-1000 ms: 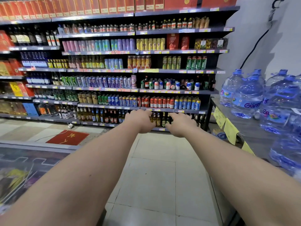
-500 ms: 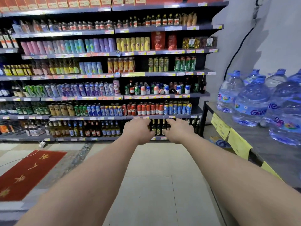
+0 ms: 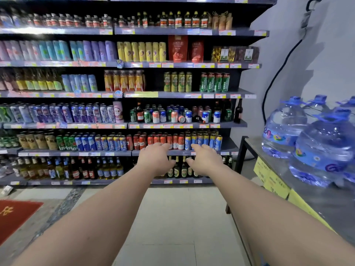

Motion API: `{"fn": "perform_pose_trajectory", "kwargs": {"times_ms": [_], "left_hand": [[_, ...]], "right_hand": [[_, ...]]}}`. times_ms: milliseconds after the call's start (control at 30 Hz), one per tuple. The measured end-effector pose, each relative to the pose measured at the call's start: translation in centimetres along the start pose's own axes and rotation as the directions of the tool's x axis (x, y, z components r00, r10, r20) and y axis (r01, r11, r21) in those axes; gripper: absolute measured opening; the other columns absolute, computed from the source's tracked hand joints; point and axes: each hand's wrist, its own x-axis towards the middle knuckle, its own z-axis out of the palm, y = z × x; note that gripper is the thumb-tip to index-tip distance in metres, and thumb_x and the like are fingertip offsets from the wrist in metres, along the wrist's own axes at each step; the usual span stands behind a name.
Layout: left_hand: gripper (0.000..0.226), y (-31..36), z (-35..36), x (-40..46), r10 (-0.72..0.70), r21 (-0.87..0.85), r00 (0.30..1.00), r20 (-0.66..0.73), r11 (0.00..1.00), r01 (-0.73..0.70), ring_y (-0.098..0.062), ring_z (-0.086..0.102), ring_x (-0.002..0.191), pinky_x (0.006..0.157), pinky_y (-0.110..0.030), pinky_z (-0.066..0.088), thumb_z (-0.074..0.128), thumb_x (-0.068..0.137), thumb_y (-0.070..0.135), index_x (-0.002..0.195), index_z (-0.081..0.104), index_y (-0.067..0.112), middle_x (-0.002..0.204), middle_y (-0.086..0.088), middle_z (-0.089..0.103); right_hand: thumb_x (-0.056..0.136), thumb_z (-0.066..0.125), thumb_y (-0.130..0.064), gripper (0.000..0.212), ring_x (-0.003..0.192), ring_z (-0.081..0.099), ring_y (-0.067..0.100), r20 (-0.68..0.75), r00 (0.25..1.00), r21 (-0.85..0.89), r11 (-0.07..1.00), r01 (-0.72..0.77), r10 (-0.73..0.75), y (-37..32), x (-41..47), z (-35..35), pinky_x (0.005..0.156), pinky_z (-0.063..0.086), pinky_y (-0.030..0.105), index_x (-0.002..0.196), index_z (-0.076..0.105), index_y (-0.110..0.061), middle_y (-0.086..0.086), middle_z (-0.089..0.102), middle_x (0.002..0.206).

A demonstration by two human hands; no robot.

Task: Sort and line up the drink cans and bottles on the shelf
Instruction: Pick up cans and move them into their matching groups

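Observation:
A tall store shelf point(image 3: 184, 126) faces me, stocked with drink cans and bottles. On its middle right tier stand mixed cans point(image 3: 173, 115) in disorder: one pink can point(image 3: 181, 118) lies on its side and a dark bottle point(image 3: 198, 118) lies flat among them. Another dark bottle point(image 3: 238, 112) stands at that tier's right end. Below runs a tidy row of red and blue cans point(image 3: 172, 141). My left hand point(image 3: 155, 160) and my right hand point(image 3: 205, 160) are stretched forward side by side, fingers loosely spread, holding nothing, short of the shelf.
A metal table point(image 3: 315, 191) on the right carries several large blue water jugs point(image 3: 324, 148) and has yellow price tags along its edge. A red mat point(image 3: 15, 217) lies on the floor at left. Pale floor tiles point(image 3: 172, 217) stretch between me and the shelf.
The shelf has come nearer and shifted left in view. Both hands stay out in front and have opened from loose fists to spread fingers.

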Motion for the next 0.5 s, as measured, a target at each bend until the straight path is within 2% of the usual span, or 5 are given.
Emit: {"fn": "perform_pose_trajectory", "kwargs": {"times_ms": [167, 333, 500], "left_hand": [[0.067, 1.8, 2.3, 11.0, 0.011, -0.004, 1.0, 0.001, 1.0, -0.011, -0.024, 0.043, 0.13, 0.106, -0.045, 0.038, 0.055, 0.085, 0.055, 0.144, 0.036, 0.029, 0.146, 0.002, 0.043], [0.062, 3.2, 4.2, 20.2, 0.0, 0.006, 1.0, 0.03, 1.0, 0.0, -0.025, 0.044, 0.128, 0.106, -0.046, 0.035, 0.056, 0.086, 0.053, 0.14, 0.04, 0.029, 0.142, 0.0, 0.046], [0.065, 4.6, 6.9, 29.6, 0.056, -0.008, 0.996, 0.066, 0.998, -0.056, -0.025, 0.038, 0.135, 0.111, -0.048, 0.03, 0.057, 0.086, 0.052, 0.144, 0.037, 0.03, 0.149, 0.001, 0.039]], "right_hand": [[0.095, 0.045, -0.05, 0.063, 0.144, 0.022, 0.029, 0.016, 0.999, -0.039, 0.999, 0.033, -0.033, 4.7, 11.3, -1.3, 0.109, 0.034, 0.048, 0.15, 0.02, -0.032, 0.006, 0.023, 0.157], [0.096, 0.044, -0.049, 0.063, 0.142, 0.025, 0.028, 0.018, 0.999, -0.041, 0.998, 0.042, -0.041, 7.8, 20.0, -1.1, 0.108, 0.036, 0.045, 0.151, 0.019, -0.032, 0.005, 0.028, 0.154], [0.095, 0.045, -0.05, 0.06, 0.14, 0.027, 0.029, 0.005, 1.0, -0.034, 0.999, 0.015, -0.015, 11.2, 28.0, -0.6, 0.104, 0.039, 0.044, 0.149, 0.023, -0.034, 0.004, 0.029, 0.153]]}}
